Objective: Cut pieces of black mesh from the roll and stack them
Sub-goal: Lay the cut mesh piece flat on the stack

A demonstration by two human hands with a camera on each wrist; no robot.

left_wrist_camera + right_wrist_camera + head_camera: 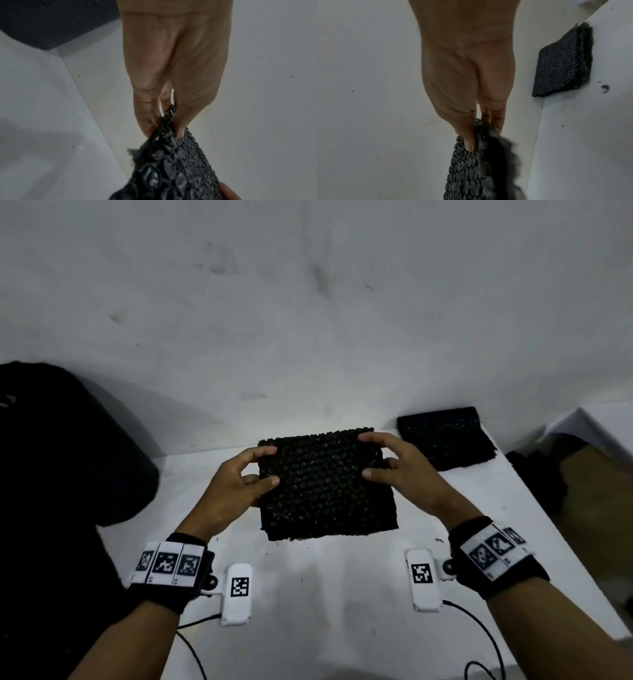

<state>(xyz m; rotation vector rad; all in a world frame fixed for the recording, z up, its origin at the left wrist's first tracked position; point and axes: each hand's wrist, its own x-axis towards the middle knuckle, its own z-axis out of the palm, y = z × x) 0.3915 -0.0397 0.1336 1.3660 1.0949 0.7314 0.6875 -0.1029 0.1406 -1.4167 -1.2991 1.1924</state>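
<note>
A square piece of black mesh (325,484) hangs in the air above the white table (308,594), held by both hands. My left hand (239,477) pinches its left edge between thumb and fingers, and my right hand (394,467) pinches its right edge. The left wrist view shows the mesh piece (171,169) caught between my fingers (147,121); the right wrist view shows the mesh piece (465,169) under my thumb. A stack of cut mesh pieces (445,440) (563,65) lies at the table's far right. The big black mesh roll (68,446) (51,21) sits at the left.
A white wall (308,302) rises just behind the table. A cardboard box (589,491) with dark contents stands off the table's right edge. Small black crumbs (605,88) lie near the stack. Cables (479,628) trail from the wrist cameras.
</note>
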